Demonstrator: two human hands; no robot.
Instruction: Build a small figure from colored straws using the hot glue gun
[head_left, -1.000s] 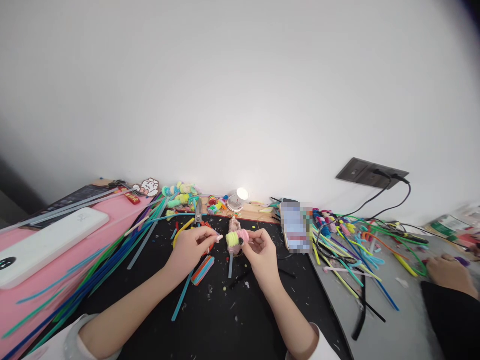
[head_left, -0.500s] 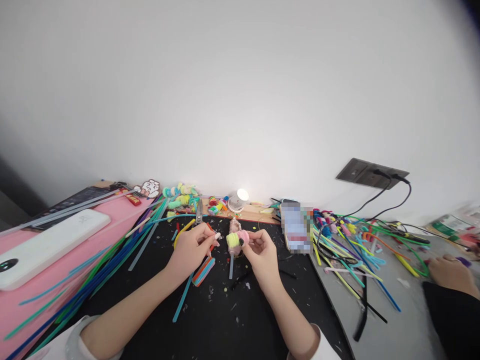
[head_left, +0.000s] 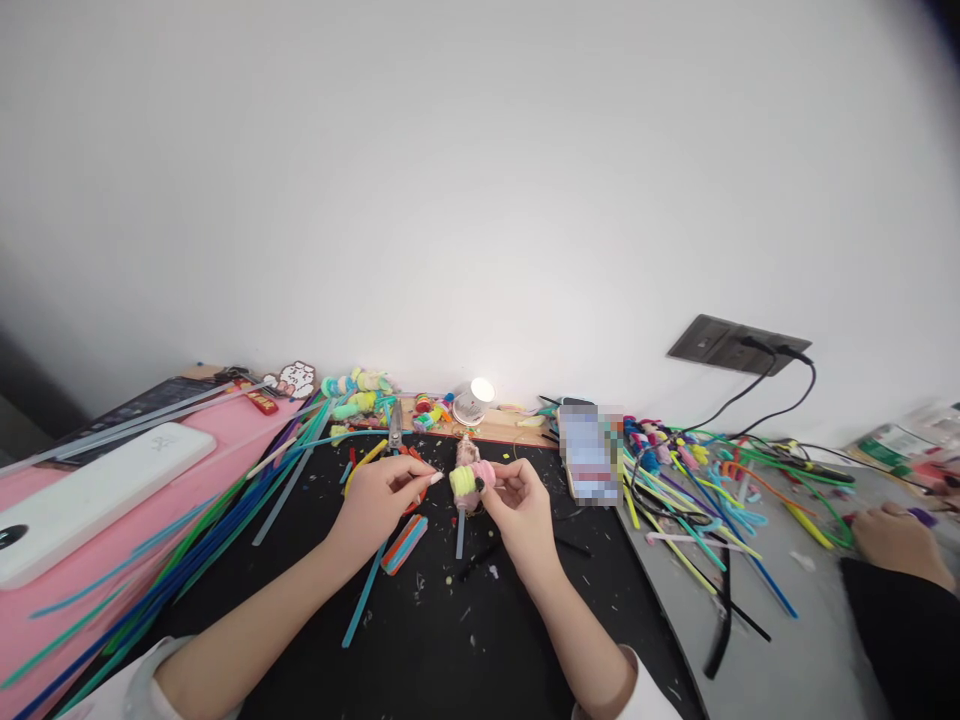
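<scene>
- Pinched in right hand (head_left: 519, 505), just above black mat (head_left: 450, 640): yellow-and-pink pipe-cleaner figure (head_left: 466, 480).
- Left hand (head_left: 377, 497) fingertips closed just beside it; contents too small to tell.
- Best held steady, lightly, fuzz uncrushed.

The pipe-cleaner figure (head_left: 470, 479) is a small fuzzy bundle held up just above the black bench (head_left: 450, 650), in front of the person. Its near side is a tight yellow-green coil (head_left: 462, 483), and a pink coil (head_left: 485, 471) sits pressed against it on the right. A pale blue stem (head_left: 459, 532) hangs straight down from the bundle towards the bench. The fingers (head_left: 501, 478) of the right hand (head_left: 519, 508) pinch it from the right. The left hand (head_left: 381, 496) has its fingertips closed just left of the yellow-green coil, apart from it; whether they grip a thin strand I cannot tell.
</scene>
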